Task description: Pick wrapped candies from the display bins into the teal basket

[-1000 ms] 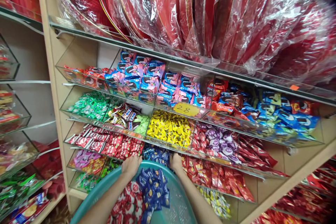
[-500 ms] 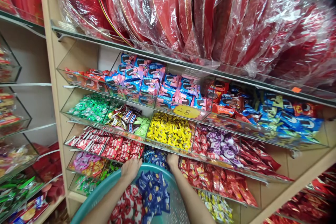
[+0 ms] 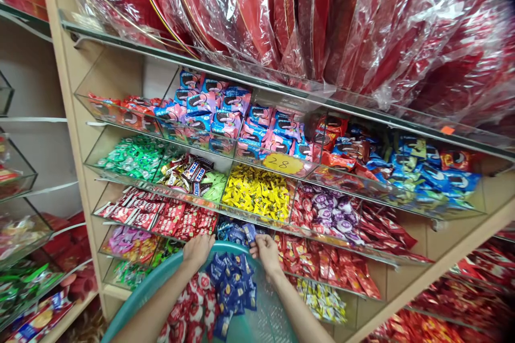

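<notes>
A teal plastic basket (image 3: 161, 284) sits tilted against the shelf, holding blue wrapped sweets (image 3: 233, 285) and red-and-white sweets (image 3: 193, 308). My left hand (image 3: 198, 250) grips the basket's far rim. My right hand (image 3: 265, 252) is at the rim beside the shelf bin of blue sweets (image 3: 235, 231), fingers pinching a blue packet at the bin's edge. Red packets fill the bins on either side of that bin.
Clear acrylic bins hold yellow sweets (image 3: 257, 195), green sweets (image 3: 131, 155), purple-and-red sweets (image 3: 333, 214) and blue biscuit packs (image 3: 225, 115). A yellow price tag (image 3: 284, 163) reads 28. Red plastic-wrapped trays (image 3: 306, 16) stand on the top shelf.
My right hand has drawn back out of the blue sweets bin toward the basket rim, with a blue packet in its fingers. The view shifted slightly right and down.
</notes>
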